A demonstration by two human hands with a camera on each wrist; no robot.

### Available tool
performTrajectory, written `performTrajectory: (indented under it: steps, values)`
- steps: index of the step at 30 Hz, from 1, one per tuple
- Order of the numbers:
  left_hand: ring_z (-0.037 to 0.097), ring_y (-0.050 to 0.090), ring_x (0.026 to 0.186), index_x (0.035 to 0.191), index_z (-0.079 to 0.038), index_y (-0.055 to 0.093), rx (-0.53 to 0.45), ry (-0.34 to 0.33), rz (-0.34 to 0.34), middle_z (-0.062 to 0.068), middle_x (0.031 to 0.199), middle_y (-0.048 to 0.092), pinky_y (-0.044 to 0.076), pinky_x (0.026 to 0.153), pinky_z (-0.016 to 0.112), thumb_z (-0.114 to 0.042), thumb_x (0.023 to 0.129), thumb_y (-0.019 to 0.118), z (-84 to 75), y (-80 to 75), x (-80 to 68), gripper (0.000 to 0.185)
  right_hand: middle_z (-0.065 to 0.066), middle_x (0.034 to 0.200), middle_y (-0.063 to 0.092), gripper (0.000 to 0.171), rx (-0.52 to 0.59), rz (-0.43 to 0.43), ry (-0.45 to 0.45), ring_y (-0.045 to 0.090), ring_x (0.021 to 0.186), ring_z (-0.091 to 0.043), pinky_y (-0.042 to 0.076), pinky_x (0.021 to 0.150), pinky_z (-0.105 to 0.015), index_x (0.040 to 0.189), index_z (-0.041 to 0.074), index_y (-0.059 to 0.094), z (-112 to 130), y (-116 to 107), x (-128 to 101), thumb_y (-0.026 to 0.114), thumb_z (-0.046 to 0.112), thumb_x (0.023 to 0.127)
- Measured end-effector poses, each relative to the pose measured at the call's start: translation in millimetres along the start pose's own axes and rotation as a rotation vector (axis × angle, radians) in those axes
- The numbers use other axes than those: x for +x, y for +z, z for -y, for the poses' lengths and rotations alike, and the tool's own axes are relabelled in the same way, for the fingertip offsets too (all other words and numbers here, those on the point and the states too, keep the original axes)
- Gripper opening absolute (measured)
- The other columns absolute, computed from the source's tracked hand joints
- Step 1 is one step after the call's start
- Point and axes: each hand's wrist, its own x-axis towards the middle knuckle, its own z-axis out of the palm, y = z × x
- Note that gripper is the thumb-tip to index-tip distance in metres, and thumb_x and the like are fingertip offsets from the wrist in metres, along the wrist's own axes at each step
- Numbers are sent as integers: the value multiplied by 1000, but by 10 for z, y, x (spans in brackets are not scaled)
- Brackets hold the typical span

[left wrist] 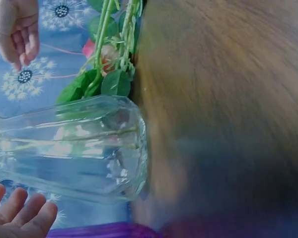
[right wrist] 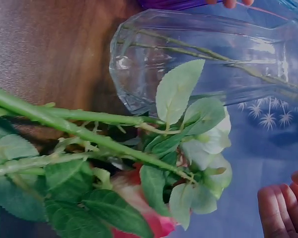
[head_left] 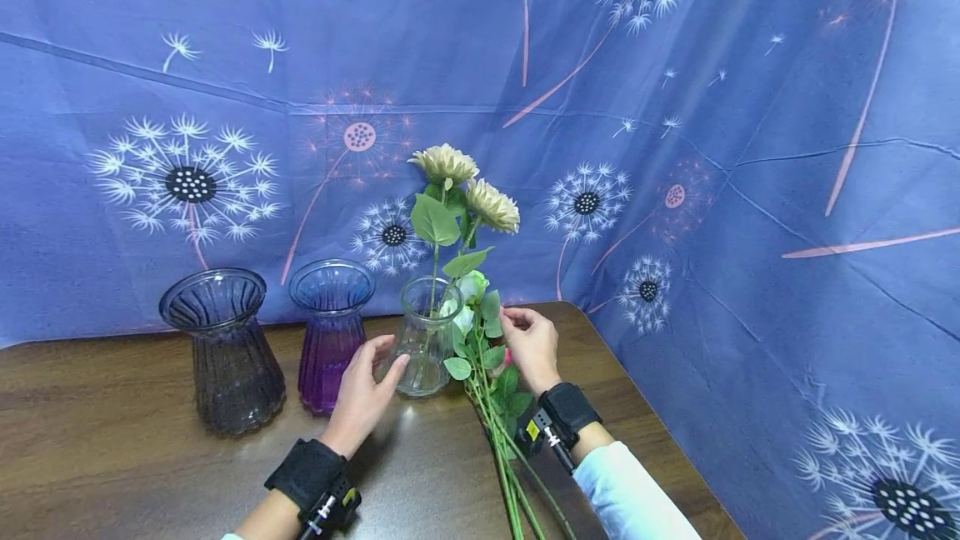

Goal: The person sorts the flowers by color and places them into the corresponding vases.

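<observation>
A clear glass vase (head_left: 423,365) stands upright on the table, holding cream flowers (head_left: 493,207) whose stems (right wrist: 188,49) reach down near its base. My left hand (head_left: 365,394) is at the vase's left side, thumb and fingers spread apart; whether a fingertip touches the glass, I cannot tell. Just right of the vase lie loose flowers with long green stems (head_left: 491,415), among them a white bloom (right wrist: 216,171) and a pink rose (right wrist: 161,224). Beside their leaves is my right hand (head_left: 531,344), its fingers loosely bent, with nothing seen between them in the wrist views.
A purple glass vase (head_left: 326,357) stands left of the clear one, and a dark grey vase (head_left: 236,382) is farther left. Behind the wooden table (head_left: 112,448) hangs a blue dandelion-print cloth (head_left: 480,23), which continues along the right side.
</observation>
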Motion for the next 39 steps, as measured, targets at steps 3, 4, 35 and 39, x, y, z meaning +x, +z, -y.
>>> performTrajectory:
  steps: [3, 4, 35, 39]
  values:
    - [31, 58, 108, 123, -1, 52, -3, 9, 15, 18, 117, 60, 50, 90, 45, -22, 89, 65, -37, -80, -31, 42, -10, 79, 72, 14, -19, 11, 6, 58, 65, -7, 46, 59, -18, 89, 4, 74, -20, -24, -25, 69, 16, 82]
    - [31, 58, 108, 124, -1, 52, -8, 14, 16, 18, 118, 60, 51, 90, 45, -23, 89, 65, -46, -103, -39, 43, -11, 79, 72, 14, -25, 17, 7, 58, 65, -7, 46, 59, -19, 89, 4, 74, -27, -32, -32, 69, 15, 82]
    - [27, 54, 106, 121, 3, 50, 32, 135, -274, 18, 118, 53, 43, 84, 10, -12, 88, 64, -23, -919, 83, 39, -16, 73, 69, 20, -175, 345, 140, 67, 66, -30, 41, 50, -20, 93, 2, 72, -208, 24, -150, 65, 20, 87]
    - [28, 51, 115, 127, 3, 46, 15, 107, -255, 18, 128, 49, 47, 90, 20, -14, 89, 64, -20, -968, 111, 45, -16, 76, 69, 21, -185, 374, 166, 66, 64, -24, 41, 49, -19, 94, 1, 71, -238, 57, -175, 65, 20, 87]
